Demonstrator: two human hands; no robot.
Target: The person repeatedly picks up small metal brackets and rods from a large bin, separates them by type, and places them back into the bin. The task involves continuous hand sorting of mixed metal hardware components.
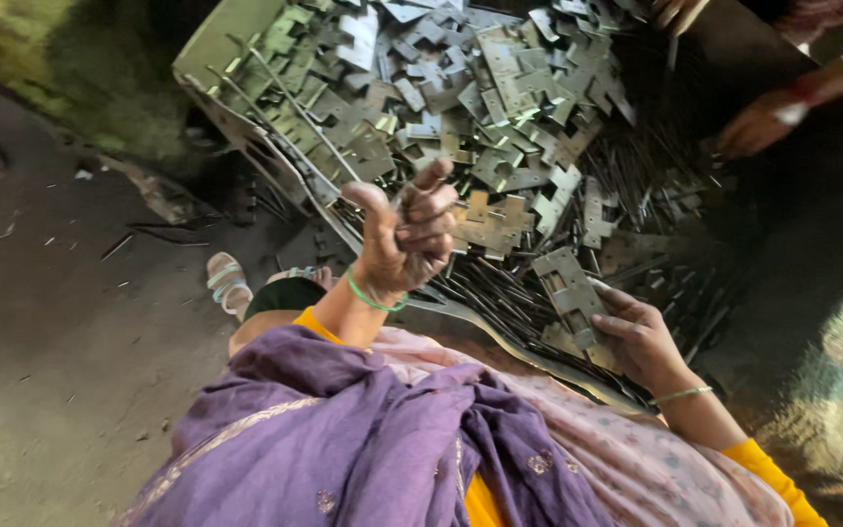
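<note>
On the table [217, 44], from twelve to three o'clock, lies a heap of metal plates [461, 88] and thin rods [636, 166]. The left hand [404, 234] is raised, its fingers curled around a few rods. The right hand [636, 337] pinches one plate [568, 288] at four o'clock. It looks like sorting; next needs a steady grip. Another person's hand [758, 122] reaches in at two o'clock.

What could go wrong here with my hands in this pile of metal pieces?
1. The right hand grips a flat plate by its stamped edge; a slip could cut the fingers.
2. The loose heap of plates slopes toward the lap and may slide off the tray onto the sandalled foot.
3. Thin rods stick out among the plates and could jab the left hand or a co-worker's hand nearby.
</note>
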